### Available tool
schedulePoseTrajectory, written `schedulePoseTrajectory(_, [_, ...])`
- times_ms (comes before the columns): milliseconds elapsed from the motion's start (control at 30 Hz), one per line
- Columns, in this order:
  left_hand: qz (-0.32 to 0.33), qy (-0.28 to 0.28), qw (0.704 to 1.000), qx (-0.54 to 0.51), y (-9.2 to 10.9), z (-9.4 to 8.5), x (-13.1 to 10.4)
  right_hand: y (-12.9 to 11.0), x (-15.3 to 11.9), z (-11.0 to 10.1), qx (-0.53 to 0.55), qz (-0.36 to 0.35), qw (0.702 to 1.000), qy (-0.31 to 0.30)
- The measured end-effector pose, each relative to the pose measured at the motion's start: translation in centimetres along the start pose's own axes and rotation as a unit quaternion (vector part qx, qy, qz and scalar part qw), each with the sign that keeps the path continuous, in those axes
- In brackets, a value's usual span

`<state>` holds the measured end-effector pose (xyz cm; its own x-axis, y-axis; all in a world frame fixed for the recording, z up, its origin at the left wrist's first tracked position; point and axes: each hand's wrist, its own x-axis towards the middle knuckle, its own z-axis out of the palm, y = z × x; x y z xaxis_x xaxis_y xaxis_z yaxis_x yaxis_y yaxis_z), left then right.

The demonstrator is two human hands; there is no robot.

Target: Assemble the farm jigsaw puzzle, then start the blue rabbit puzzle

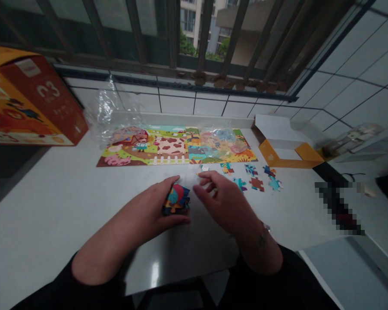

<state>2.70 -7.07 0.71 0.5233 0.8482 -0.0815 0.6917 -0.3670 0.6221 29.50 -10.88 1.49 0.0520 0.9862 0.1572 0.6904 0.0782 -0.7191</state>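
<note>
From where I'm standing: looks like sorting, jigsaw pieces being dealt out of the hand onto the counter. My read only.

Left hand is wrapped round a stack of pieces, thumb on the near side, fingers on the far side. Top face shows red and teal. Can't tell how many are in it, or whether it touches the counter.

Right hand looks unloaded: thumb and index apart, other fingers curled. A pale piece lies just past its fingertips, partly hidden. Can't tell if they touch.

Stack sits inside the left grip, just left of the right thumb, small gap between. Loose ones are right of and beyond the right hand: striped piece nearer the sheet, brown piece and light teal piece further right. All apart from the stack.

Next move, I'd say, calls for the right thumb and index to pinch one piece off the stack while the left eases its squeeze without spilling the rest. Bare counter between the hands gives room.

Around it: clear bag over the sheet's left end, open box to the right.
</note>
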Motion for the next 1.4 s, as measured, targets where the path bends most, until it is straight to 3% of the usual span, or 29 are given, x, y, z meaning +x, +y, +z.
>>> schedulePoseTrajectory(100, [0.026, -0.024, 0.999, -0.023, 0.2, -0.2, 0.1, -2.7, -0.5, 3.7, 0.094, 0.009, 0.991, -0.099])
schedulePoseTrajectory(233, [0.023, -0.029, 0.999, -0.04, 0.4, -0.4, 0.1, -2.8, -0.3, 5.5, 0.153, 0.023, 0.979, -0.135])
schedulePoseTrajectory(467, [-0.016, 0.0, 1.0, -0.025, 0.0, 0.1, -0.3, -1.8, 0.5, 5.3, 0.219, 0.067, 0.967, -0.114])
schedulePoseTrajectory(667, [0.02, -0.018, 1.0, -0.008, 0.5, -0.2, -0.2, 0.0, 1.5, 4.0, 0.302, 0.113, 0.945, -0.05])
schedulePoseTrajectory(833, [0.044, -0.02, 0.999, -0.004, 0.4, -0.3, -0.2, 1.5, 2.2, 2.9, 0.304, 0.142, 0.942, -0.008])
schedulePoseTrajectory(1033, [0.036, 0.017, 0.999, -0.019, 0.0, 0.1, -0.2, 0.6, 1.7, 3.4, 0.298, 0.123, 0.946, -0.044])
schedulePoseTrajectory(1267, [-0.003, -0.001, 1.0, 0.004, 0.4, -0.1, 0.3, -0.4, 1.1, 3.7, 0.292, 0.057, 0.94, -0.166])
schedulePoseTrajectory(1400, [-0.015, 0.035, 0.999, 0.029, 0.7, -0.6, 0.3, -0.2, 1.1, 3.9, 0.311, 0.061, 0.935, -0.157])
